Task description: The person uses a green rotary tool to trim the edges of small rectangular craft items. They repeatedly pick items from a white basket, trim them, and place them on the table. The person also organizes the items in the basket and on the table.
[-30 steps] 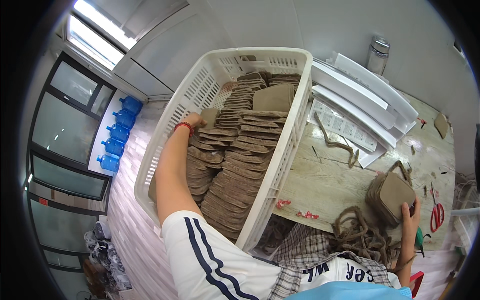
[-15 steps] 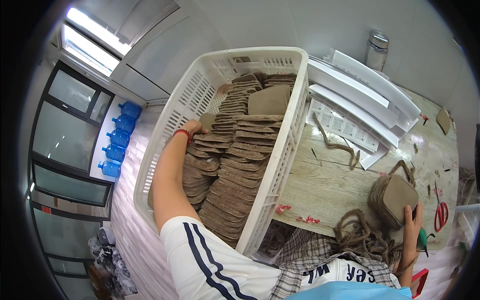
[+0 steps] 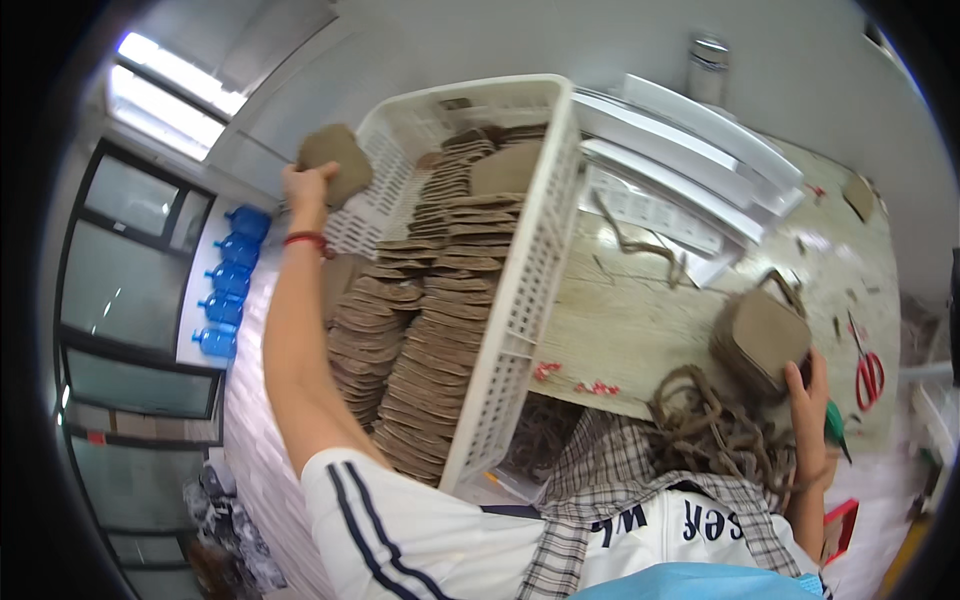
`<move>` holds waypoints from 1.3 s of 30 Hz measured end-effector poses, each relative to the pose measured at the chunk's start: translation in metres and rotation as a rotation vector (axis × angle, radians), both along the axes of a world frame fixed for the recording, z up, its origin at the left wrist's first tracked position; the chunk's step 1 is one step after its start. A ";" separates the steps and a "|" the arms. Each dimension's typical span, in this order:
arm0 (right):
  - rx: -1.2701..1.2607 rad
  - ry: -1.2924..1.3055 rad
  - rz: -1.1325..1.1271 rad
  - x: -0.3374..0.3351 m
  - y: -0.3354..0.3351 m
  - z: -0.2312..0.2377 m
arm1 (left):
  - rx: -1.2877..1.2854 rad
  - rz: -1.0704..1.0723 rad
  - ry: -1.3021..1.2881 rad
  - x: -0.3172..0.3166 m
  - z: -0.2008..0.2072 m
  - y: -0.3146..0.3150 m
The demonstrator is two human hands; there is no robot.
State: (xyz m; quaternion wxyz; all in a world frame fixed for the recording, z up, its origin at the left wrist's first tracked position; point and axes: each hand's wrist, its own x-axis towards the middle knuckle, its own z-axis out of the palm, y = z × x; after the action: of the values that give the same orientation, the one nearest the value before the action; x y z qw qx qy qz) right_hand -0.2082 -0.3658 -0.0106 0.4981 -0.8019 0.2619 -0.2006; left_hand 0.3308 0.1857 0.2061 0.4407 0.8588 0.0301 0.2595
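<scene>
My left hand (image 3: 312, 188), with a red cord at the wrist, is closed on a brown square pad with rounded corners (image 3: 338, 165), lifted over the basket's far left rim. Below lie long rows of similar brown pads (image 3: 435, 370), packed on edge in a white plastic basket (image 3: 520, 300). One pad (image 3: 505, 168) rests flat on the rows. On the table my right hand (image 3: 808, 395) grips the near right corner of a small stack of the brown pads (image 3: 768, 340). Its thumb and fingers are partly hidden by the stack. A brown strap loop (image 3: 785, 290) sticks out behind the stack.
Tangled brown strips (image 3: 700, 410) lie at the table's near edge. Red-handled scissors (image 3: 868, 375) and a green-handled tool (image 3: 834, 422) are on the right. White trays (image 3: 690, 170), a steel flask (image 3: 708, 70) and a loose pad (image 3: 858, 197) stand farther back. Blue water bottles (image 3: 228, 280) are at left.
My left hand has risen out of the basket and moved up and left, bringing a brown pad with it. My right hand stays at the stack. The whole view has shifted slightly.
</scene>
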 end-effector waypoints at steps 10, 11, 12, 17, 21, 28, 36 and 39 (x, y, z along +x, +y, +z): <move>-0.246 -0.063 0.073 -0.046 0.015 0.045 | -0.769 -0.784 0.578 -0.259 -0.006 -0.239; -0.259 -0.061 0.079 -0.052 0.017 0.040 | -0.745 -0.808 0.621 -0.271 -0.028 -0.254; -0.283 -0.084 0.094 -0.058 0.019 0.034 | -0.764 -0.773 0.675 -0.284 -0.048 -0.268; -0.273 -0.003 0.183 -0.080 0.034 0.019 | -0.883 -0.460 0.882 -0.307 -0.154 -0.291; -0.428 0.081 0.155 -0.081 0.059 0.010 | -1.090 -0.342 0.731 -0.291 -0.233 -0.302; -0.473 0.113 0.222 -0.097 0.086 0.015 | -0.677 -0.336 0.747 -0.368 -0.226 -0.308; -0.356 0.217 0.168 -0.125 0.111 -0.015 | 0.290 -1.040 0.195 -0.540 -0.241 -0.324; -0.270 0.344 0.352 -0.121 0.103 -0.030 | 0.364 -1.050 0.184 -0.567 -0.240 -0.310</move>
State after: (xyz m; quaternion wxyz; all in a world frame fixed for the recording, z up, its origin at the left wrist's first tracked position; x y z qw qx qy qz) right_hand -0.3290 -0.2631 -0.0409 0.3622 -0.9165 0.1700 -0.0048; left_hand -0.2366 -0.1242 -0.0337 0.3508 0.8399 -0.4084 -0.0694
